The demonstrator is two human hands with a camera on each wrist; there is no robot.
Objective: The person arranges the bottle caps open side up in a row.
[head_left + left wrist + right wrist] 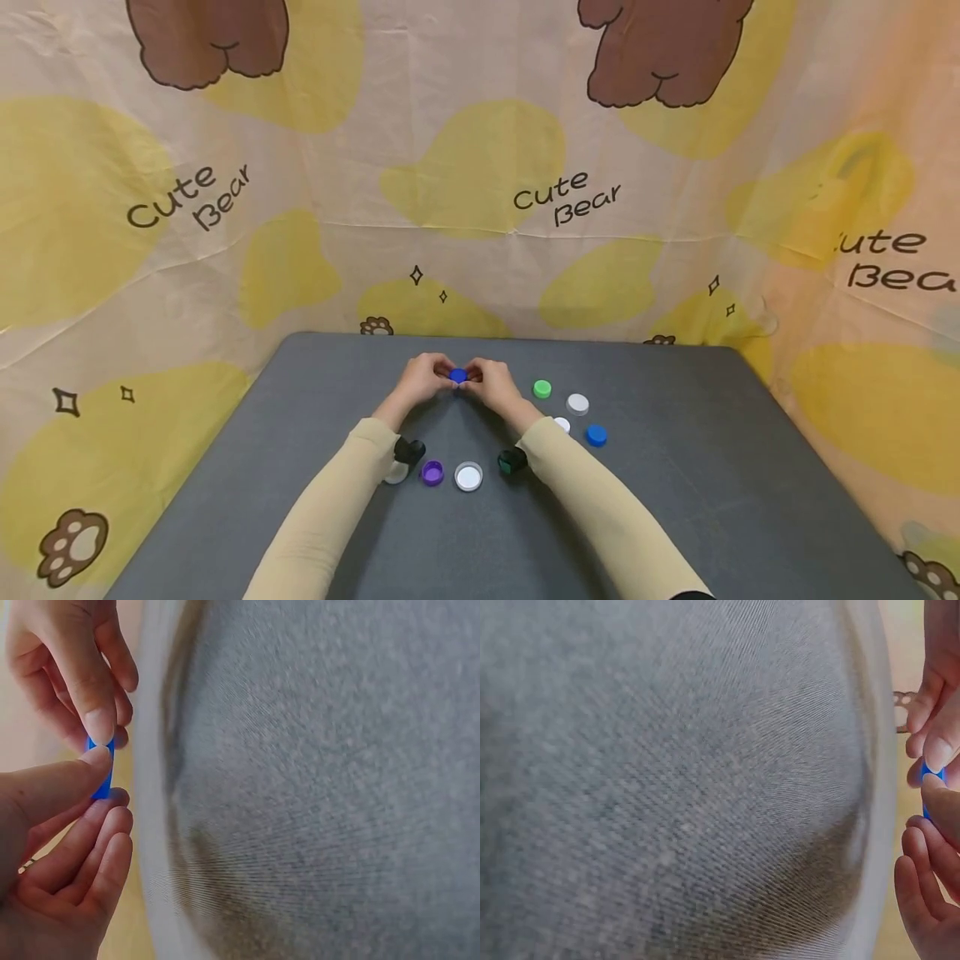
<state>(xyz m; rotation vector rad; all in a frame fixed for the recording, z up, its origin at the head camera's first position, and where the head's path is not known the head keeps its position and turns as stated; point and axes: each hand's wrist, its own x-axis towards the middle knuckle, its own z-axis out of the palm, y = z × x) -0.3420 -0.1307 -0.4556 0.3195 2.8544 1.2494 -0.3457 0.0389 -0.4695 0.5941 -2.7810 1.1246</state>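
Note:
Both hands meet over the far part of the grey table and hold one blue bottle cap (458,376) between them. My left hand (422,379) pinches its left side, and my right hand (493,385) pinches the right side. Seen edge-on in the left wrist view, the blue cap (103,780) sits between the thumbs and fingers of both hands, thumbs close together. The right wrist view shows just a sliver of it, the fingers covering the rest.
Right of the hands lie a green cap (542,388), a white cap (577,404), another white one partly behind the sleeve, and a blue cap (597,435). Nearer, between the forearms, are a purple cap (432,473) and a white cap (468,477). A printed curtain (465,250) hangs behind the table.

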